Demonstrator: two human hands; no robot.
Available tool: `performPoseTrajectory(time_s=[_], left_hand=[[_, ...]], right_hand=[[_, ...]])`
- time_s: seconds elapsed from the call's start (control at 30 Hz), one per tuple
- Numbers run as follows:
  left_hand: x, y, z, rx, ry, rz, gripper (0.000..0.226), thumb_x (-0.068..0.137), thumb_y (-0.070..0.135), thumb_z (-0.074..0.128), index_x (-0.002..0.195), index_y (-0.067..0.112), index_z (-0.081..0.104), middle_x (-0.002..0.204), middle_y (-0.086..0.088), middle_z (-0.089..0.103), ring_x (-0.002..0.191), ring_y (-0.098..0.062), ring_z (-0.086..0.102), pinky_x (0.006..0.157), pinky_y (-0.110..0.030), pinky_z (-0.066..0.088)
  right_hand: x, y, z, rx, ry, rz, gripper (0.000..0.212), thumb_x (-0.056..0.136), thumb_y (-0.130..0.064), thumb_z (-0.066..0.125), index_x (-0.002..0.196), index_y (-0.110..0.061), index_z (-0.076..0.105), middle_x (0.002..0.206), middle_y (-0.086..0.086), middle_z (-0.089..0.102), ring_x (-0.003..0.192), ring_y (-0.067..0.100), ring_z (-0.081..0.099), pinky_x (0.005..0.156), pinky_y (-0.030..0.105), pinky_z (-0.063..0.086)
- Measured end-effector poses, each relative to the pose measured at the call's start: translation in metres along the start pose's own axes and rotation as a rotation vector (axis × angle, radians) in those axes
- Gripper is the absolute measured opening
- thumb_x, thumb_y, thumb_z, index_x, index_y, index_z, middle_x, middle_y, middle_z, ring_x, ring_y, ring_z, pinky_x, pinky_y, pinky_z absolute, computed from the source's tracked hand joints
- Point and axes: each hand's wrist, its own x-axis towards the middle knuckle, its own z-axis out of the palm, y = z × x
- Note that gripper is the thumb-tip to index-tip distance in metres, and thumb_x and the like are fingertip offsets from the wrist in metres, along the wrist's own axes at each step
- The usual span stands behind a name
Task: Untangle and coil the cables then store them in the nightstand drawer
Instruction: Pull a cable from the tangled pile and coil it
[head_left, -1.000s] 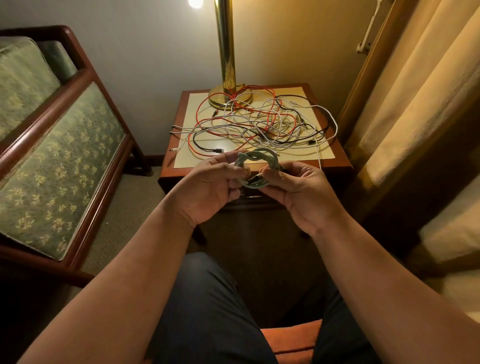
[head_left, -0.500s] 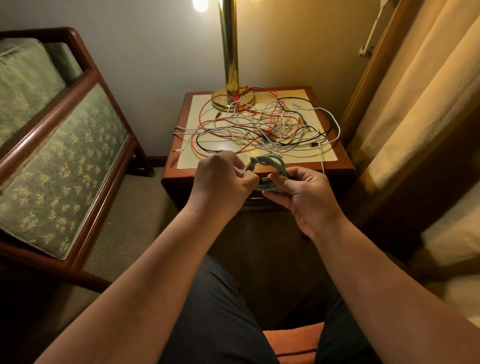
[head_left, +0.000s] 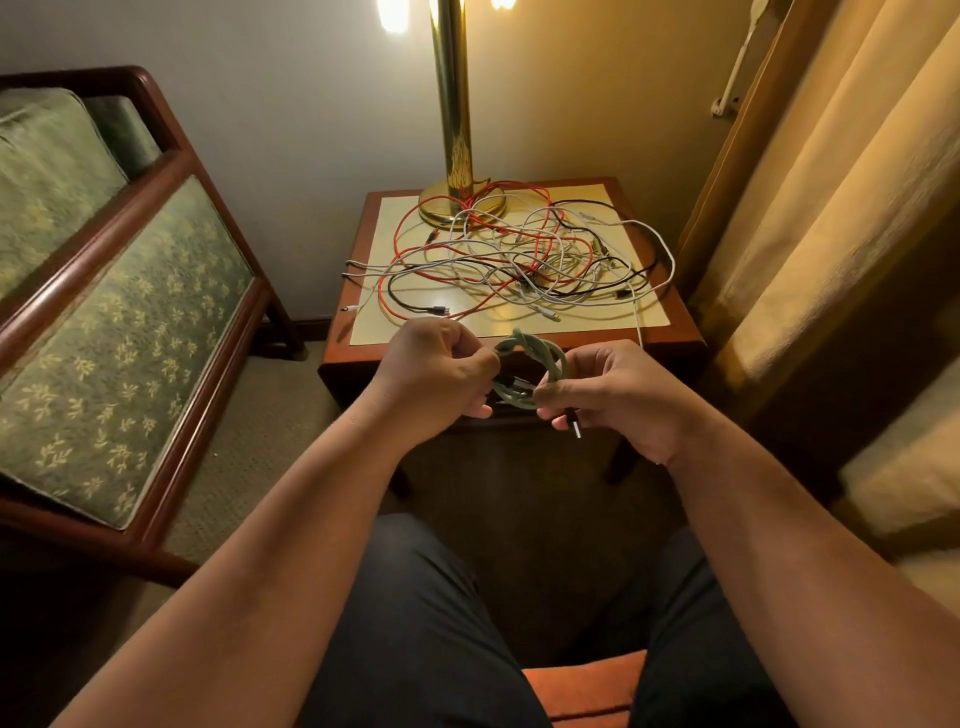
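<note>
Green cable coil (head_left: 555, 358): head view, held before nightstand's (head_left: 683, 340) near edge
Left hand (head_left: 439, 371): knuckles up, fingers curled, gripping coil's left side
Right hand (head_left: 618, 395): fingertips pinching coil's right side
Tangled cables (head_left: 519, 260): farther back, on nightstand top

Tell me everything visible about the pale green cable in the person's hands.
The pale green cable is wound into a small round coil of several loops; its sheath looks matte. It hangs in the air before the nightstand, held from both sides: the left hand grips its left side, the right hand its lower right. A dark, metal-tipped plug juts below that hand.
</note>
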Motion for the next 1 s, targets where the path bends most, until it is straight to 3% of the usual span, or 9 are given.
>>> performPoseTrajectory(time_s=[0.17, 0.23, 0.3, 0.37, 0.47, 0.53, 0.7, 0.8, 1.0], left_hand=[[0.002, -0.002, -0.002, 0.066, -0.132, -0.071, 0.016, 0.102, 0.024, 0.056, 0.098, 0.012, 0.066, 0.081, -0.008, 0.072, 0.079, -0.021, 0.075, 0.081, -0.040, 0.063], [0.003, -0.004, 0.003, 0.106, -0.156, -0.066, 0.024, 0.104, 0.025, 0.049, 0.099, 0.010, 0.066, 0.083, -0.010, 0.068, 0.077, -0.028, 0.068, 0.075, -0.042, 0.057], [0.002, -0.006, 0.007, 0.102, -0.176, -0.075, 0.029, 0.105, 0.025, 0.045, 0.100, 0.006, 0.065, 0.082, -0.009, 0.064, 0.073, -0.023, 0.058, 0.065, -0.034, 0.050], [0.001, -0.006, 0.009, 0.106, -0.178, -0.058, 0.029, 0.106, 0.026, 0.045, 0.099, 0.007, 0.066, 0.082, -0.007, 0.066, 0.075, -0.020, 0.059, 0.067, -0.032, 0.048], [0.003, -0.009, 0.011, 0.052, -0.168, 0.015, 0.023, 0.105, 0.027, 0.052, 0.098, 0.010, 0.067, 0.082, 0.002, 0.070, 0.076, -0.010, 0.065, 0.072, -0.028, 0.053], [0.003, -0.010, 0.012, -0.019, -0.160, 0.031, 0.017, 0.102, 0.024, 0.058, 0.100, 0.010, 0.068, 0.086, 0.004, 0.073, 0.080, -0.003, 0.069, 0.072, -0.023, 0.056], [-0.001, -0.008, 0.017, -0.137, -0.197, 0.024, 0.013, 0.099, 0.012, 0.062, 0.102, 0.005, 0.072, 0.097, -0.008, 0.077, 0.092, -0.018, 0.074, 0.075, -0.028, 0.061], [-0.002, -0.009, 0.019, -0.059, -0.155, 0.052, 0.011, 0.095, 0.016, 0.070, 0.097, 0.009, 0.077, 0.087, -0.010, 0.076, 0.080, -0.024, 0.074, 0.069, -0.033, 0.063], [-0.002, -0.010, 0.023, 0.027, -0.043, -0.003, 0.009, 0.092, 0.023, 0.074, 0.091, 0.015, 0.078, 0.077, -0.007, 0.075, 0.068, -0.021, 0.072, 0.067, -0.036, 0.064]], right_hand=[[0.000, 0.000, 0.004, -0.191, 0.007, -0.095, 0.018, 0.085, -0.019, 0.079, 0.090, -0.002, 0.077, 0.086, 0.012, 0.074, 0.085, 0.020, 0.070, 0.084, 0.038, 0.054], [0.000, 0.000, 0.004, -0.216, -0.002, -0.081, 0.019, 0.083, -0.017, 0.079, 0.089, 0.001, 0.075, 0.084, 0.013, 0.074, 0.081, 0.017, 0.068, 0.079, 0.035, 0.051], [0.000, 0.000, 0.002, -0.209, 0.006, -0.062, 0.019, 0.082, -0.015, 0.079, 0.088, 0.003, 0.074, 0.083, 0.014, 0.074, 0.079, 0.016, 0.067, 0.076, 0.033, 0.049], [-0.001, 0.002, 0.000, -0.180, 0.014, -0.050, 0.018, 0.083, -0.012, 0.077, 0.090, 0.004, 0.073, 0.080, 0.011, 0.074, 0.076, 0.015, 0.068, 0.072, 0.031, 0.048], [-0.002, 0.004, -0.003, -0.066, 0.002, -0.008, 0.018, 0.089, -0.009, 0.071, 0.103, 0.002, 0.066, 0.087, 0.014, 0.071, 0.071, 0.019, 0.069, 0.067, 0.033, 0.053], [-0.003, 0.006, -0.004, 0.113, -0.046, 0.052, 0.032, 0.087, -0.010, 0.069, 0.117, -0.005, 0.058, 0.097, 0.018, 0.068, 0.069, 0.024, 0.068, 0.064, 0.036, 0.057], [-0.003, 0.009, -0.003, 0.422, -0.301, 0.025, 0.059, 0.082, -0.015, 0.066, 0.139, -0.022, 0.050, 0.122, 0.022, 0.069, 0.096, 0.037, 0.073, 0.056, 0.033, 0.061], [-0.001, 0.011, 0.002, 0.541, -0.408, 0.001, 0.051, 0.086, -0.005, 0.059, 0.133, -0.025, 0.053, 0.122, 0.029, 0.065, 0.091, 0.040, 0.074, 0.051, 0.034, 0.061], [0.010, 0.021, 0.015, 0.601, -0.153, -0.044, 0.041, 0.069, -0.004, 0.055, 0.107, -0.016, 0.063, 0.108, 0.015, 0.057, 0.083, 0.025, 0.062, 0.052, 0.029, 0.051]])
